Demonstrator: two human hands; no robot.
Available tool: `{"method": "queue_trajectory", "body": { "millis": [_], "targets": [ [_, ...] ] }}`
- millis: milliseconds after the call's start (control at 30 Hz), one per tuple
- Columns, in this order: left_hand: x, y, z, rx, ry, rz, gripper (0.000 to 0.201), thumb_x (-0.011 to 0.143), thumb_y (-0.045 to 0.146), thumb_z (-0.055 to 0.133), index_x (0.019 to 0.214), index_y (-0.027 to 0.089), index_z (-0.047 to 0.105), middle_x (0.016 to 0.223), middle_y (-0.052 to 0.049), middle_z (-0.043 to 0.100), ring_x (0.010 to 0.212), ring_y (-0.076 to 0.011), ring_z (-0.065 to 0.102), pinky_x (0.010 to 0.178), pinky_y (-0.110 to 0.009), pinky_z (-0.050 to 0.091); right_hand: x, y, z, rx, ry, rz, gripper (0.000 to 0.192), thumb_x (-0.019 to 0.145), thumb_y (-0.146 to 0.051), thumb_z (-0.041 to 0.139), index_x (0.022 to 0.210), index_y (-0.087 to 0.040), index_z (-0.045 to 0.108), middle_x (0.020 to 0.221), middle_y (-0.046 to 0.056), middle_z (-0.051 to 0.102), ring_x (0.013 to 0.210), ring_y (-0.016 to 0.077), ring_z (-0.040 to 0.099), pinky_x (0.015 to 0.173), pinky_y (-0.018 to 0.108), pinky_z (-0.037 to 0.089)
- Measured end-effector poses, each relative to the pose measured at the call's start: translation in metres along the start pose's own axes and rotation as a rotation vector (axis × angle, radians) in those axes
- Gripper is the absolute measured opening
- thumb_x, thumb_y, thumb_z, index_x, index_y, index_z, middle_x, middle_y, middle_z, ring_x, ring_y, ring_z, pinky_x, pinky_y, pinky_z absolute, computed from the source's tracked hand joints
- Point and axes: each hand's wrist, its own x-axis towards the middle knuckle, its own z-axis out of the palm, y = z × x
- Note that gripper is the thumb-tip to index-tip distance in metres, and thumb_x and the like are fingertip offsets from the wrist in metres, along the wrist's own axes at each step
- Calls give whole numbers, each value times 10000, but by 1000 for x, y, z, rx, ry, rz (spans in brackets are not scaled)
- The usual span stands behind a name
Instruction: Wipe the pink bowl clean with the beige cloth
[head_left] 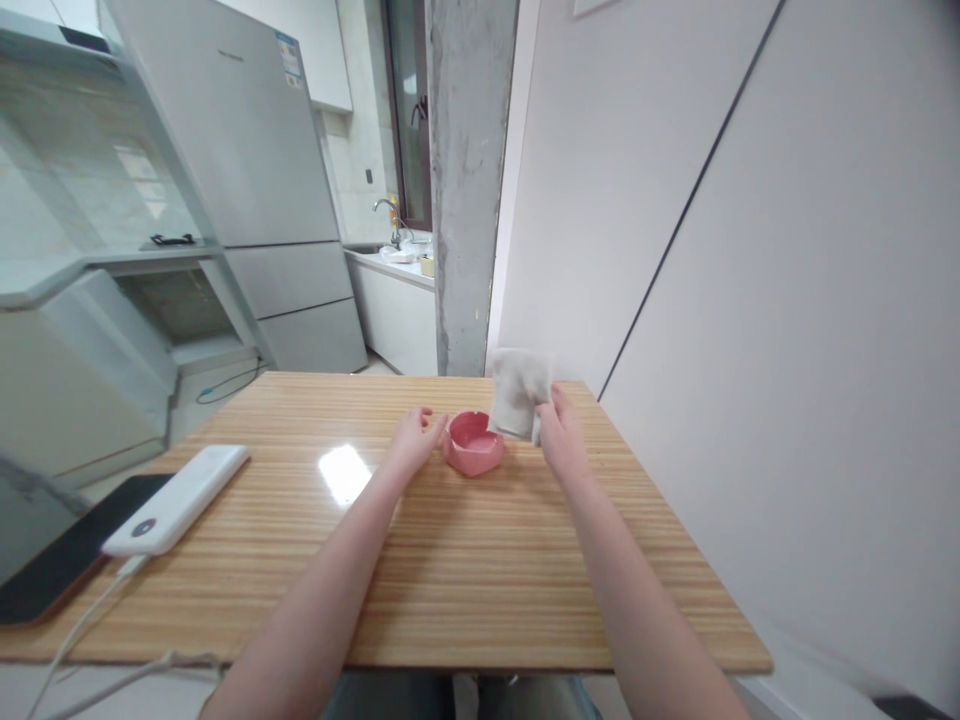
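A pink, angular ashtray [474, 462] with notches in its rim sits upright on the wood-grain table [480, 580]. Just left of it is my left hand [417, 440], with fingers apart and nothing in them. Its fingertips come up to the ashtray's left side; whether they touch it I cannot tell. My right hand [561, 432] pinches a folded, greyish-white cloth [517, 392] by its lower right edge. The cloth is held up above the table, to the right of the ashtray, and overlaps the ashtray's right rim in view.
A white power bank [180, 500] with a cable plugged in lies at the table's left, beside a dark phone-like slab [67, 550]. A white wall [750, 350] runs along the right edge. Beyond the table stand a fridge [232, 140] and a concrete pillar [471, 190].
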Motion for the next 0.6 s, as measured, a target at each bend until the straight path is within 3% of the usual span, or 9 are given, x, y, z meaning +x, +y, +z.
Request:
{"method": "queue_trajectory", "body": {
  "millis": [100,200,267,400,533,600],
  "targets": [
    [-4,-2,6,-23,-233,-105,418,813,499,527,987,133,628,768,-71,675,744,-219,634,709,-315,464,-10,-12,7,-268,-276,-202,326,816,-164,369,934,-172,673,1101,92,654,1081,219,539,991,357,392],
    [-9,1,10,-25,-338,-10,351,865,412,439,863,146,666,832,-93,717,827,-231,650,766,-316,463,-27,-19,27,-540,-531,-202,261,856,-177,430,935,-162,678,1030,105,684,1057,228,549,981,352,397],
    [-11,2,12,23,-342,49,331,862,378,443,840,148,680,892,-107,726,858,-236,651,779,-318,458,-37,-18,39,-654,-573,-204,225,859,-275,534,994,-152,665,1027,122,682,1059,259,546,945,370,420],
    [-14,2,16,137,-280,101,317,865,383,465,824,152,678,867,-113,719,806,-223,643,730,-307,450,-39,-2,51,-725,-567,-214,442,797,-289,685,1193,-125,579,1114,143,661,1061,270,556,905,367,443],
    [-15,5,17,195,-209,107,258,839,304,490,725,146,659,784,-108,690,769,-217,623,729,-319,455,-32,12,54,-705,-588,-221,229,839,-279,655,1028,-149,646,1019,107,684,990,244,577,864,332,452],
    [-17,9,20,79,-131,107,244,830,338,530,792,144,675,826,-108,690,818,-220,626,756,-321,473,-31,13,56,-681,-557,-249,198,853,-287,640,994,-148,655,1002,105,683,976,244,572,867,336,452]
  ]
}}
